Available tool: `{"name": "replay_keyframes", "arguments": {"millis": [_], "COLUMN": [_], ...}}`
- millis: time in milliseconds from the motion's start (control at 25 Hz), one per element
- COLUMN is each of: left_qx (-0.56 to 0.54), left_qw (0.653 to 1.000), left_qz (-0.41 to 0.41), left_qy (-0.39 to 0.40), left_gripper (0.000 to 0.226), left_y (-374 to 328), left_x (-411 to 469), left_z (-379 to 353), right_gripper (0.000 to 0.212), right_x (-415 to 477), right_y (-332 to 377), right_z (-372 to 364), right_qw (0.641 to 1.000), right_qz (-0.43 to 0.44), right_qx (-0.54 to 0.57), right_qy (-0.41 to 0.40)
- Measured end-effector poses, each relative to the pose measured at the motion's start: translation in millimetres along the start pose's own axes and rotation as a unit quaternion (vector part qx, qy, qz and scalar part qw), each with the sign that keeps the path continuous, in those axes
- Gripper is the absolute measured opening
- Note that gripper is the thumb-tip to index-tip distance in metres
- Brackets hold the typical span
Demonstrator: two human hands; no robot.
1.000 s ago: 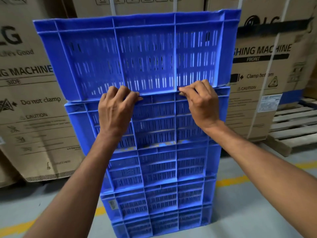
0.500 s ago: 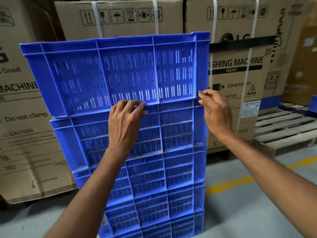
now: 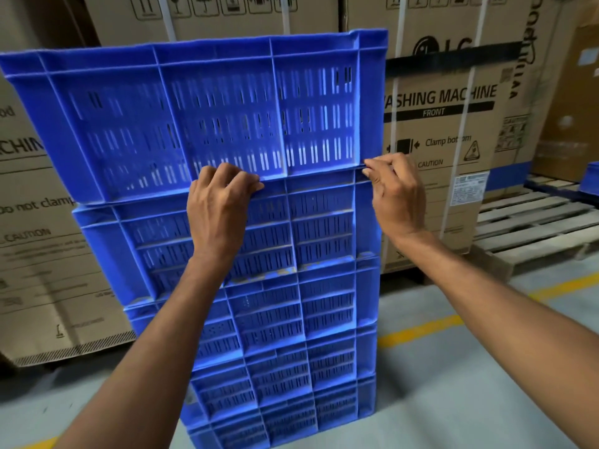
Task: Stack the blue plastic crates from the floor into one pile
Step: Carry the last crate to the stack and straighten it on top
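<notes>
Washing-machine cartons (image 3: 453, 131) stand behind. The pile of blue crates (image 3: 291, 319) rises from the floor (image 3: 453, 384), and the top crate (image 3: 210, 118) sits on it. The left hand (image 3: 220, 205) — curled — grips its lower edge; the right hand (image 3: 398, 192) pinches its lower right corner.

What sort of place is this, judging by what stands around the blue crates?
Most likely a warehouse for appliances. Strapped cardboard boxes printed "WASHING MACHINE" stand behind the stacked crates, a wooden pallet lies to the right, and yellow lines mark the concrete floor.
</notes>
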State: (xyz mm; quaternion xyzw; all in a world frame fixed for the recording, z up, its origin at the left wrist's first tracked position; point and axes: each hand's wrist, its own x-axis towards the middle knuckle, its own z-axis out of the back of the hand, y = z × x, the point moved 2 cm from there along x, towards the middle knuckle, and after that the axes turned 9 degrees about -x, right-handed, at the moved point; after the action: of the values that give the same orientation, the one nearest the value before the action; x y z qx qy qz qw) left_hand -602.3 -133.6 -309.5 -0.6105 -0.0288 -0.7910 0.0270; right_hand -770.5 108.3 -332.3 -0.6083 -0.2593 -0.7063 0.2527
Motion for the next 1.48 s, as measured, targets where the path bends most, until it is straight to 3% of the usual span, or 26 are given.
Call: {"name": "replay_keyframes", "arguments": {"millis": [80, 160, 280, 360, 600, 800, 1080, 1160, 1280, 1400, 1480], "left_qx": [-0.029, -0.033, -0.045, -0.034, -0.059, -0.051, -0.074, -0.068, -0.077, -0.033, -0.006], "left_qw": [0.999, 0.999, 0.993, 0.990, 0.994, 0.996, 0.995, 0.992, 0.965, 0.962, 0.967], "left_qz": [0.030, 0.004, -0.014, 0.010, -0.015, 0.023, 0.050, 0.042, 0.058, 0.060, 0.049], "left_qy": [-0.016, -0.004, 0.110, 0.134, 0.091, 0.069, 0.042, 0.101, 0.244, 0.263, 0.248], "left_gripper": [0.021, 0.016, 0.015, 0.016, 0.010, 0.009, 0.009, 0.008, 0.013, 0.027, 0.037], "left_y": [-9.3, -24.4, -37.3, -34.5, -21.6, -25.0, -37.3, -42.4, -41.6, -35.7, -35.3], "left_x": [-16.5, -58.8, -126.7, -144.7, -171.1, -179.5, -206.4, -246.3, -305.8, -328.6, -331.3], "left_z": [0.5, -6.0, -26.0, -37.7, -48.4, -56.4, -45.8, -46.3, -59.4, -66.2, -66.3], "right_gripper": [0.026, 0.025, 0.018, 0.021, 0.015, 0.015, 0.012, 0.009, 0.015, 0.026, 0.016], "right_x": [-23.3, -66.4, -130.9, -152.7, -173.5, -165.7, -198.6, -241.2, -299.9, -323.1, -324.5], "right_y": [8.1, 13.8, 13.9, 10.9, 11.6, 16.1, 23.6, 25.1, 15.6, 12.2, 15.8], "right_z": [5.7, 7.8, -3.6, -13.8, -14.1, -14.8, 4.4, 8.5, -6.3, -22.0, -23.0], "right_qw": [0.998, 0.998, 0.995, 0.993, 0.996, 0.997, 0.996, 0.993, 0.963, 0.956, 0.962], "right_qz": [-0.051, -0.049, -0.004, 0.013, 0.022, 0.012, -0.049, -0.001, 0.122, 0.169, 0.175], "right_qx": [0.031, 0.046, 0.058, 0.041, -0.017, -0.045, 0.024, 0.030, 0.034, -0.010, -0.026], "right_qy": [0.005, 0.016, 0.084, 0.110, 0.086, 0.059, 0.068, 0.110, 0.237, 0.239, 0.210]}}
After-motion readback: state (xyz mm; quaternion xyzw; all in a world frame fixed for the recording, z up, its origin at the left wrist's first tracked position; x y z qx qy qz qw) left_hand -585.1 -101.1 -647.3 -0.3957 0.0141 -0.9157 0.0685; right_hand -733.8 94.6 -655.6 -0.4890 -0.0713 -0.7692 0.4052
